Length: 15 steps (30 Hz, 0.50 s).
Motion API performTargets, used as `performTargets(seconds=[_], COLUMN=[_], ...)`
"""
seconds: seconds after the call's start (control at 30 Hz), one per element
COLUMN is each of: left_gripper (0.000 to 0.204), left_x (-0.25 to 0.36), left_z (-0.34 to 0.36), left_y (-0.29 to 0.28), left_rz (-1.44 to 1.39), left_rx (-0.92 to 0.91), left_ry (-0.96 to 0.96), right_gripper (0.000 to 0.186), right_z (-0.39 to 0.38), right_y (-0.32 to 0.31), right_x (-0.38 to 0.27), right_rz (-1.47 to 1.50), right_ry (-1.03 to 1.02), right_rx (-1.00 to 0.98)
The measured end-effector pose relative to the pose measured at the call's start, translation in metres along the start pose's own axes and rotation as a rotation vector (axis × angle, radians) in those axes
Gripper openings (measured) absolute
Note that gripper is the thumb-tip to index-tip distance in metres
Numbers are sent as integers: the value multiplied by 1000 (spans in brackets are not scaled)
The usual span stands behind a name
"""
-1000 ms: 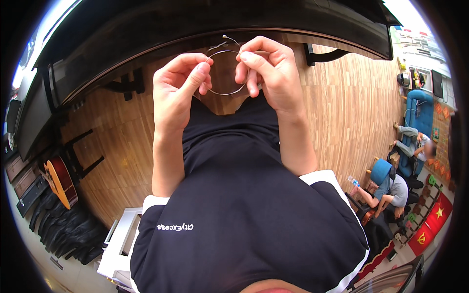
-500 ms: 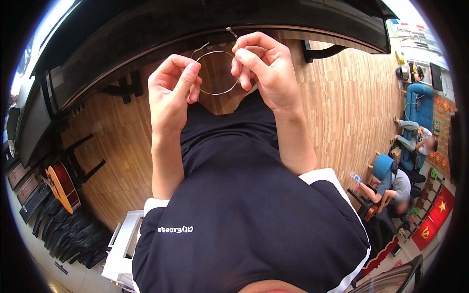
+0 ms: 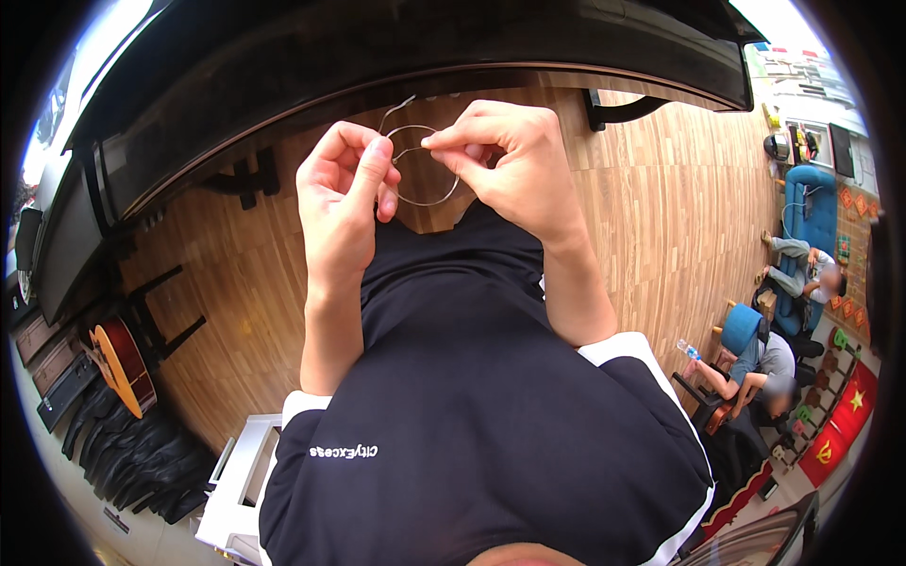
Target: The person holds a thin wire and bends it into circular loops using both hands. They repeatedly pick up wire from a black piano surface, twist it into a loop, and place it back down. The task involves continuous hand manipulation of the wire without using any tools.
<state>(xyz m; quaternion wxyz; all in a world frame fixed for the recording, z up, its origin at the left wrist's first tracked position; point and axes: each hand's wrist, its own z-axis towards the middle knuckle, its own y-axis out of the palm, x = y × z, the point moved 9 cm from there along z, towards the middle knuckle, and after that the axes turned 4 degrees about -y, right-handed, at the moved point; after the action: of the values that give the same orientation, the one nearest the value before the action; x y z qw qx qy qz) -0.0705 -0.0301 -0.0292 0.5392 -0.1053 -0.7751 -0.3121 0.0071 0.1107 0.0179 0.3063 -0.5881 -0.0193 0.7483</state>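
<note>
A thin, silvery metal string (image 3: 427,204) is coiled into a loop between my hands, above my lap. My left hand (image 3: 342,193) pinches the loop's left side between thumb and fingers. One bent end of the string sticks up above that hand. My right hand (image 3: 517,165) has its thumb and forefinger closed on a stretch of string at the upper right of the loop. A short strand runs from those fingertips across the inside of the loop to my left fingers. Exactly where the other end lies I cannot make out.
A glossy black piano-like body (image 3: 415,42) spans the far side, just beyond my hands. An acoustic guitar (image 3: 123,366) and black cases (image 3: 142,457) stand at the left. On the right, two people sit near a blue sofa (image 3: 810,222). Wood flooring (image 3: 661,208) lies below.
Both hands have come down slightly toward my body. The right hand has turned and moved left, bringing its strand across the loop. The string end that stood above it has left that place.
</note>
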Motion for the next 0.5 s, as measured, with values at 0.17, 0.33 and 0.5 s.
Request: performTargets(seconds=[0.17,0.33,0.5], left_gripper=[10,9,8], left_x=[4,5,7], left_z=[-6,-8,-5], left_y=[10,16,24], left_rz=[92,59,46], left_rx=[-12,-8,-74], left_ry=[43,50,104], right_gripper=[11,14,22], right_z=[0,-2,-7], right_y=[-2,-9,-11], right_x=[-5,3,32], right_rz=[-111,8,468], right_ry=[-48,73,309], right_rx=[9,42,52])
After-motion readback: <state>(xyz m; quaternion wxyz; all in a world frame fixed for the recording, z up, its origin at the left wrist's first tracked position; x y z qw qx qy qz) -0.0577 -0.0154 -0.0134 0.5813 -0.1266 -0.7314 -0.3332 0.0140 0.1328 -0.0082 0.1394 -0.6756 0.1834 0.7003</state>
